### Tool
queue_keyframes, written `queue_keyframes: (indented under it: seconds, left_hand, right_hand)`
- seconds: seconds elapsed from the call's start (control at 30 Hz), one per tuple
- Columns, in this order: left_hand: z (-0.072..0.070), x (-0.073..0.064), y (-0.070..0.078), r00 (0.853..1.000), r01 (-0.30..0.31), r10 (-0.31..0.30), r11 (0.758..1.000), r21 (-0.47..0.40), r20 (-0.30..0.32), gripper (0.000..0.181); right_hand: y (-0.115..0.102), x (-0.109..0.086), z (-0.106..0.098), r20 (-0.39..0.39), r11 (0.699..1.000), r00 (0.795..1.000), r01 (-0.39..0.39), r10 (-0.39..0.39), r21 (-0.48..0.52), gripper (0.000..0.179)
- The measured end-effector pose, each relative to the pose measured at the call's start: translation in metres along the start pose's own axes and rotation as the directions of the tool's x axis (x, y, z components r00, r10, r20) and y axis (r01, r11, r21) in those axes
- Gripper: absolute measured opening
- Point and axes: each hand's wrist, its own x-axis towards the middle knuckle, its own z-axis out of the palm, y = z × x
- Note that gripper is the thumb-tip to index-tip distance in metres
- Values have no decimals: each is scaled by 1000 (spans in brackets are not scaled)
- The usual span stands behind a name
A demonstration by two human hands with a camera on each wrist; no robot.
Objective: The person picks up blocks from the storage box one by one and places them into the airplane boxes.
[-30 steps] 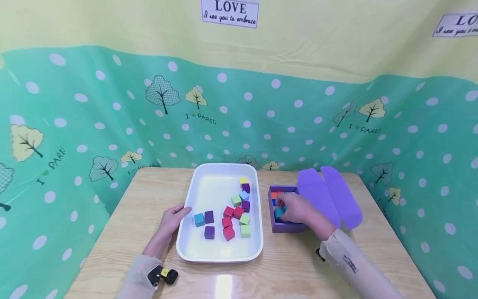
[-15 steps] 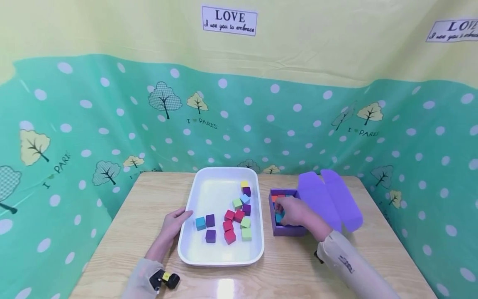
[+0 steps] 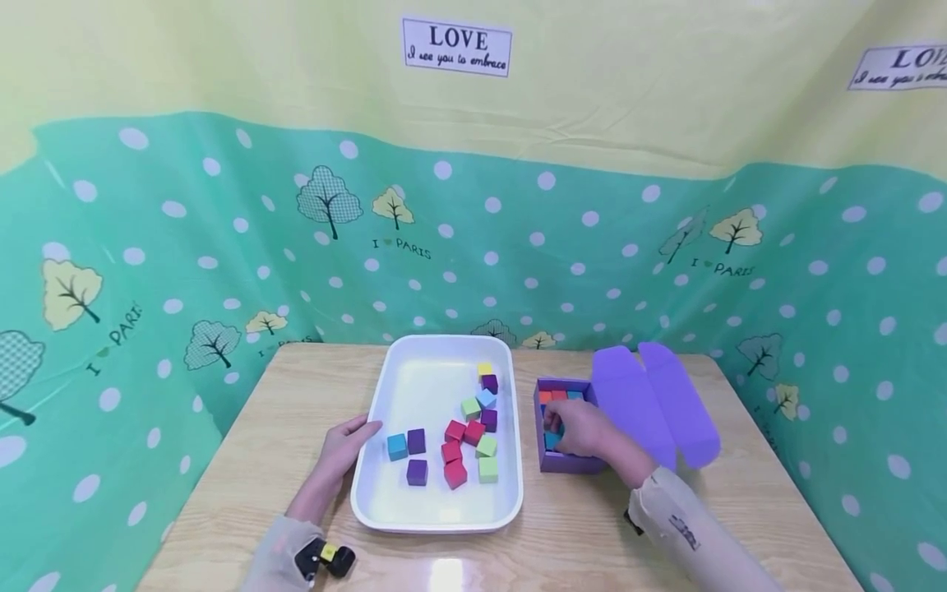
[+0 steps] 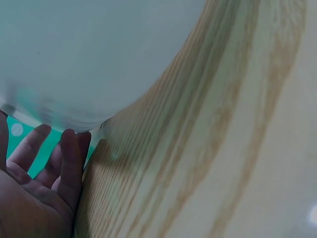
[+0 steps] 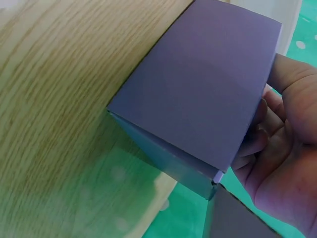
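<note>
My left hand (image 3: 343, 446) holds the left rim of a white tray (image 3: 370, 493), thumb over the edge. In the left wrist view its fingertips touch the tray's outer wall. Several loose cubes lie in the tray, among them a red cube (image 3: 455, 474), a purple cube (image 3: 418, 473) and a light green cube (image 3: 487, 469). My right hand (image 3: 580, 427) reaches into a small purple box (image 3: 570, 464), thumb and index finger curled about a blue cube (image 3: 552, 441). Other cubes, such as an orange cube (image 3: 546, 397), sit along the box's far side. The hand hides the rest.
The box's purple lid (image 3: 636, 403) lies folded open to the right, beside my right forearm. Both stand on a wooden table (image 3: 296, 395). A green and yellow patterned curtain (image 3: 473, 247) hangs behind the table and along its sides.
The head view has tilted up slightly, so everything sits lower in it. My right fingers shift a little inside the box. The left hand and the tray stay put.
</note>
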Motion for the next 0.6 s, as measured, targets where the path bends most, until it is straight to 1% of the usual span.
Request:
queue_keyframes:
  seconds: [0.17,0.23,0.43,0.6]
  left_hand:
    - [1,-1,1,1000,-1,1,1000,-6,2,71]
    - [1,-2,1,1000,5,-5,1000,-9,6,71]
    - [-3,-4,1,1000,13,-13,1000,-2,-3,72]
    - [-1,-3,2,1000,11,-11,1000,1,11,74]
  right_hand:
    - [3,-1,3,-25,1000,1000,11,-12,-27,36]
    - [3,-1,4,-25,999,1000,3,-4,-34,35]
    - [2,-3,7,-46,1000,999,8,-9,-25,32]
    - [2,-8,6,-75,999,997,-18,14,-43,28]
